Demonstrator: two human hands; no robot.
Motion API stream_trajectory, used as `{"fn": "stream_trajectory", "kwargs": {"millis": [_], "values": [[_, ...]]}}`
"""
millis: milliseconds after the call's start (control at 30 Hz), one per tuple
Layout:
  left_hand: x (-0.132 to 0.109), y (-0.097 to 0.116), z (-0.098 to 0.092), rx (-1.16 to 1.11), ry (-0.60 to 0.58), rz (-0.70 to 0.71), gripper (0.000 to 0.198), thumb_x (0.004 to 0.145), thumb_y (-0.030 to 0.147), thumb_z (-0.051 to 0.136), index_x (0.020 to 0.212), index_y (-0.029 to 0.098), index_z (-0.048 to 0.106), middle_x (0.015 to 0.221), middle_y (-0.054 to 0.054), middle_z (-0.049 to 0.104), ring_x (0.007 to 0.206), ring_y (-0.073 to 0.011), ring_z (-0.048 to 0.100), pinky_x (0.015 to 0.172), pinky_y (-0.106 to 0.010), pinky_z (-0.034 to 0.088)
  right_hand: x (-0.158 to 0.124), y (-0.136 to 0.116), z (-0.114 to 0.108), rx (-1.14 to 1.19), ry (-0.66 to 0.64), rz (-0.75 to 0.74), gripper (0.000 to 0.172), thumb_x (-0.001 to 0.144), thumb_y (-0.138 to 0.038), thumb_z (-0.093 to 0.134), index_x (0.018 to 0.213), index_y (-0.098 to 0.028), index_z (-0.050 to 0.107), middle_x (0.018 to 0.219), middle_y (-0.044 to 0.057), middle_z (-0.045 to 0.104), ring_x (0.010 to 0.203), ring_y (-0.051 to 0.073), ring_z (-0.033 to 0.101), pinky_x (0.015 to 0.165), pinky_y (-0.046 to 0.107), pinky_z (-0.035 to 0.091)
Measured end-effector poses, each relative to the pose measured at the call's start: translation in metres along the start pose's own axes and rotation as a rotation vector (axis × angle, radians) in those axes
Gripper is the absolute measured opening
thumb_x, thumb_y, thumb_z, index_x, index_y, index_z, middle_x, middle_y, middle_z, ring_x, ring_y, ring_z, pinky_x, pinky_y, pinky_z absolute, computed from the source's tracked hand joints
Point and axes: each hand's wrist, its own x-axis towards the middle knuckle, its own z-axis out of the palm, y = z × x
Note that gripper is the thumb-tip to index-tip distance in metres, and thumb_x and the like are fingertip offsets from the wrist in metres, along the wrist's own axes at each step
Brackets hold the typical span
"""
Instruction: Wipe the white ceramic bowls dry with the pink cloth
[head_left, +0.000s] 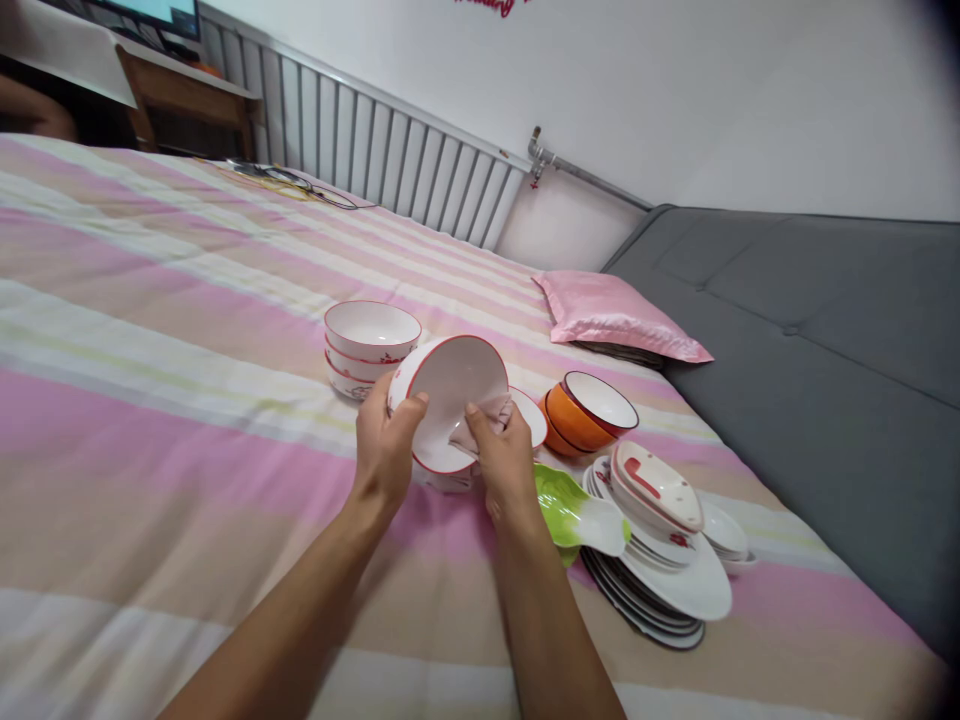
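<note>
A white bowl [454, 385] with a red rim is tilted up, its inside facing me. My left hand [384, 435] is closed around its left side, thumb over the rim. In my right hand [501, 445] a pale pink cloth [491, 410] is pinched against the bowl's inner wall and right rim. Just behind the left hand stands a stack of white bowls [373, 330] with red rims. Partly hidden behind the right hand is another red-rimmed bowl [531, 415]. A green and white leaf-shaped dish [566, 505] lies right of my right wrist.
Orange bowls [577, 415] stand stacked to the right, near piled plates [694, 590] topped by oval dishes [660, 480]. Small white dishes [724, 530] sit beyond. A pink pillow [615, 312] rests by the grey headboard [810, 370]. Cables [300, 183] lie on the striped bedsheet [187, 420].
</note>
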Motion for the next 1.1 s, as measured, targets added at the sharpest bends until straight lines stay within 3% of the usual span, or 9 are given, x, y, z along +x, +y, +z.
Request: {"fn": "stream_trajectory", "kwargs": {"millis": [233, 400, 567, 767, 967, 1100], "values": [[0.008, -0.008, -0.005, -0.053, 0.087, -0.037, 0.031, 0.075, 0.038, 0.054, 0.095, 0.017, 0.063, 0.085, -0.003, 0.062, 0.082, -0.0216, 0.057, 0.066, -0.029, 0.045, -0.008, -0.017, 0.006, 0.236, -0.163, 0.13, 0.032, 0.073, -0.038, 0.063, 0.099, -0.021, 0.057, 0.101, 0.003, 0.067, 0.094, 0.018, 0.063, 0.087, 0.034, 0.05], [0.011, -0.011, -0.008, -0.045, 0.116, -0.05, 0.025, 0.076, 0.039, 0.052, 0.084, 0.017, 0.059, 0.077, -0.002, 0.06, 0.075, -0.0201, 0.055, 0.062, -0.028, 0.042, -0.007, -0.023, 0.003, 0.342, -0.158, 0.181, 0.023, 0.067, -0.029, 0.047, 0.085, -0.021, 0.058, 0.088, 0.0, 0.067, 0.087, 0.019, 0.062, 0.078, 0.031, 0.051], [0.011, -0.01, -0.007, -0.064, 0.114, -0.057, 0.022, 0.075, 0.038, 0.053, 0.081, 0.017, 0.057, 0.076, -0.001, 0.058, 0.072, -0.019, 0.053, 0.06, -0.027, 0.041, -0.003, -0.014, 0.0, 0.25, -0.163, 0.122, 0.021, 0.064, -0.021, 0.05, 0.084, -0.021, 0.059, 0.078, -0.004, 0.062, 0.076, 0.013, 0.057, 0.072, 0.024, 0.046], [0.008, -0.007, -0.006, -0.059, 0.074, -0.043, 0.026, 0.075, 0.036, 0.053, 0.091, 0.017, 0.061, 0.081, -0.002, 0.059, 0.076, -0.0191, 0.054, 0.062, -0.027, 0.042, -0.002, -0.005, 0.004, 0.158, -0.094, 0.104, 0.031, 0.064, -0.026, 0.061, 0.094, -0.018, 0.058, 0.086, -0.001, 0.065, 0.08, 0.014, 0.06, 0.077, 0.027, 0.046], [0.002, 0.0, -0.003, 0.049, 0.003, 0.04, 0.04, 0.074, 0.036, 0.053, 0.106, 0.013, 0.061, 0.098, -0.007, 0.065, 0.092, -0.0255, 0.058, 0.079, -0.034, 0.045, -0.003, 0.0, 0.008, 0.16, -0.071, 0.096, 0.037, 0.063, -0.026, 0.064, 0.098, -0.015, 0.059, 0.094, 0.006, 0.07, 0.087, 0.02, 0.065, 0.083, 0.035, 0.05], [0.001, 0.002, -0.002, 0.064, -0.014, 0.05, 0.044, 0.073, 0.036, 0.052, 0.109, 0.012, 0.06, 0.103, -0.008, 0.065, 0.096, -0.0276, 0.058, 0.082, -0.036, 0.046, -0.002, 0.0, 0.007, 0.213, -0.09, 0.134, 0.039, 0.063, -0.027, 0.067, 0.099, -0.015, 0.062, 0.095, 0.007, 0.072, 0.089, 0.021, 0.066, 0.084, 0.037, 0.051]]}}
